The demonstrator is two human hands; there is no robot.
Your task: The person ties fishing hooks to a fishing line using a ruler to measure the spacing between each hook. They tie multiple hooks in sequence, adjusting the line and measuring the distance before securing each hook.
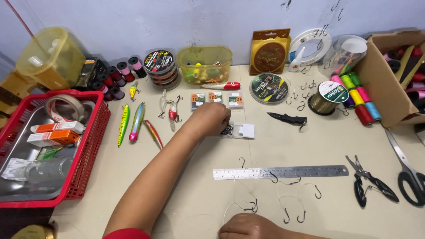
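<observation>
The left hand (211,118) is stretched out across the pale table (310,146), its fingers curled down together onto a small clear plastic box of dark fish hooks (229,129). They touch the hooks, though from here I cannot tell whether one is pinched between them. The box sits mid-table, just beside a little white square of card (246,130) and just below three small hook packets (216,99) lying in a row.

The right hand (250,226) rests low at the near edge of the table, fingers folded under, so whether they are closed on anything I cannot tell. Right by its knuckles lies a dark treble hook on a loop of clear line (251,206), and more single dark hooks (293,217) are scattered close by. Just beyond them a long steel ruler (280,172) lies flat across the table.

To the left, bright fishing lures (137,120) lie side by side near a red plastic basket holding a steel tray (94,146). To the right, a black folding knife (288,118), black-handled pliers (369,181) and a pair of scissors (406,170) lie apart from one another. Along the back wall stand a yellow tub of lures (204,64), spools of line (268,87) and coloured thread reels (361,99) beside a cardboard box (385,82).
</observation>
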